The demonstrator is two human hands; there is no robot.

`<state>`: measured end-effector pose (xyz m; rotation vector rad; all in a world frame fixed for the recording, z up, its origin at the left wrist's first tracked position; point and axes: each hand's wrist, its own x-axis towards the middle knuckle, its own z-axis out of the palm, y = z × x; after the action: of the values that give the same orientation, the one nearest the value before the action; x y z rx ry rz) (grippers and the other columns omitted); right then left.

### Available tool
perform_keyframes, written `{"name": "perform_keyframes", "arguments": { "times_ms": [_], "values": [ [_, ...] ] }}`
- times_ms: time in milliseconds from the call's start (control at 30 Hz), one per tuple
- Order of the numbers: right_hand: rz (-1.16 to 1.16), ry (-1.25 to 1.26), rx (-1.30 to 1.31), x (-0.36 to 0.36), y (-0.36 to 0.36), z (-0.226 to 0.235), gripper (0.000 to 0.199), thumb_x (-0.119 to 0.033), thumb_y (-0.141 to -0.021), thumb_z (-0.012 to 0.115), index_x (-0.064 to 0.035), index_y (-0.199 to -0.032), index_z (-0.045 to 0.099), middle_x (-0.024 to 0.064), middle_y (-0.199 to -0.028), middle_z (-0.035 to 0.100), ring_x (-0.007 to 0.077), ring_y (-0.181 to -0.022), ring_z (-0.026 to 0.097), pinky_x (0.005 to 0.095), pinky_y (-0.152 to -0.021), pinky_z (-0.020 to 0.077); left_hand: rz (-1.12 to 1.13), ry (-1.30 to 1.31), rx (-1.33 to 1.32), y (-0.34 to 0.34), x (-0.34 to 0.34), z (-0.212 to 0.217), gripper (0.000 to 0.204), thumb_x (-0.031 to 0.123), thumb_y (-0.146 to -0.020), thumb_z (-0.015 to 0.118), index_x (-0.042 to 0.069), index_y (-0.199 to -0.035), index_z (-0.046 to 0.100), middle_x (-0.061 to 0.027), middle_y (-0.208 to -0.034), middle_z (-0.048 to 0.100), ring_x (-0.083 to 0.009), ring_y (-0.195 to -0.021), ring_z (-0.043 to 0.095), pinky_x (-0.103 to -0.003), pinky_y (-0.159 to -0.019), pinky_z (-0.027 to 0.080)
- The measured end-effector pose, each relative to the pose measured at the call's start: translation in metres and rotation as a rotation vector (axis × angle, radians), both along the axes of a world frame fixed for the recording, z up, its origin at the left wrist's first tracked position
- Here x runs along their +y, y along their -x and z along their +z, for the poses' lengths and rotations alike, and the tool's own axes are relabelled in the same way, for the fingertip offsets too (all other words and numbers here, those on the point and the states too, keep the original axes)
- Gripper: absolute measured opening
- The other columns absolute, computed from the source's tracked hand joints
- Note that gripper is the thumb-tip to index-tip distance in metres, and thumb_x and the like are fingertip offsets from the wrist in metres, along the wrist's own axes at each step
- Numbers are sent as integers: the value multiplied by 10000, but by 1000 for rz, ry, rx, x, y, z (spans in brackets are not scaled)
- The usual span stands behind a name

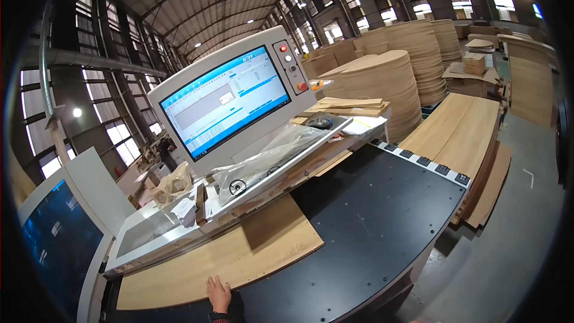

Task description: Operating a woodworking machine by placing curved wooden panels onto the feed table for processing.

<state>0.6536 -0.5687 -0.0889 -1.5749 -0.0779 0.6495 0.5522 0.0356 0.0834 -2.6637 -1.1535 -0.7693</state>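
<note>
"Wood board point(161, 285): where?"
"On the black table point(376, 215), left hand point(219, 295) at its near edge, fingers slightly spread. Can't see the right hand."
"What's risky?"
"Pushing one side could turn it crooked."

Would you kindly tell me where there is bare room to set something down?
The black tabletop is bare between the board, where the left hand is, and the white edge strip. Below and beside the screen, it is crowded with plastic film and wood strips.
</note>
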Motion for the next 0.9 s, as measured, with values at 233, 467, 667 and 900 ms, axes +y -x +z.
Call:
{"name": "perform_keyframes", "arguments": {
  "times_ms": [233, 467, 667, 900],
  "values": [
    [94, 10, -165, 96, 53, 85, 192, -189, -883, 463, -36, -950, 558, 29, -739, 554, 95, -652, 531, 229, -588, 437, -168, 30, 71, 6, 56, -34, 259, 241, -732, 533, 10, -844, 502, -187, -917, 482, -350, -930, 449, -443, -773, 362],
    [68, -42, 21, 121, 62, 79, 204, -195, -882, 464, -30, -964, 553, 17, -736, 551, 85, -659, 517, 224, -608, 429, -236, 67, 47, 4, -8, -4, 369, 304, -742, 556, -3, -946, 542, -276, -1049, 479, -408, -973, 459, -467, -804, 372],
    [259, -95, -75, 144, 71, 121, 209, -197, -881, 464, -26, -954, 560, 23, -695, 564, 85, -627, 532, 227, -566, 441, -527, 301, 55, 19, -107, -10, 429, 270, -812, 508, 25, -1163, 477, -265, -1236, 383, -400, -1151, 360, -415, -968, 298],
    [415, -139, -48, 152, 78, 119, 198, -182, -887, 446, -37, -968, 553, 22, -716, 562, 86, -634, 543, 223, -560, 459, -711, 596, -183, 50, -160, -4, 389, 147, -789, 538, -16, -1137, 477, -211, -1193, 458, -356, -1130, 408, -382, -955, 323]
  ]
}}
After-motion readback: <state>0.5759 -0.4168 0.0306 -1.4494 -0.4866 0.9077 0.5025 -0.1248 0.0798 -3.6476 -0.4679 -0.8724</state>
